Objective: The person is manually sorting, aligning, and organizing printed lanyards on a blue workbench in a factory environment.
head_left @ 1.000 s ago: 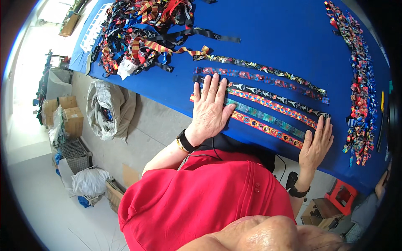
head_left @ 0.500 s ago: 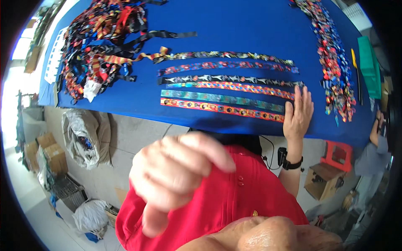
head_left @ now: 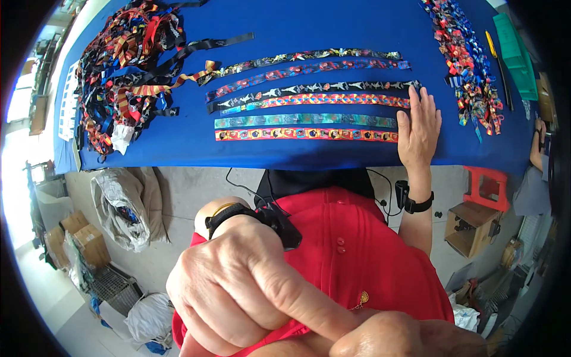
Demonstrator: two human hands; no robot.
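Several printed fabric straps lie side by side on the blue table. Nearest me is a red and yellow strap (head_left: pixel 306 135), then a teal strap (head_left: pixel 306 121). Beyond them lie a red-orange patterned strap (head_left: pixel 345 100) and a black strap with white figures (head_left: pixel 333 87). Farther off are a blue and red strap (head_left: pixel 309 69) and a black floral strap (head_left: pixel 309 56). My right hand (head_left: pixel 419 131) rests flat at their right ends, fingers stretched. Close to the camera, my left hand (head_left: pixel 238 291) is raised with its index finger extended and the other fingers curled, holding nothing visible.
A tangled heap of straps (head_left: pixel 134 65) covers the table's left side. Along the right runs a long bundle of straps (head_left: pixel 464 71), beside a yellow and black tool (head_left: pixel 491 44) and a green tray (head_left: pixel 514 56). A red stool (head_left: pixel 488 187) and another person's arm (head_left: pixel 538 149) are at right.
My left hand has come lower in the picture, closer to the camera, and its wrist now shows. My right hand stays flat at the strap ends. The whole view has shifted slightly.
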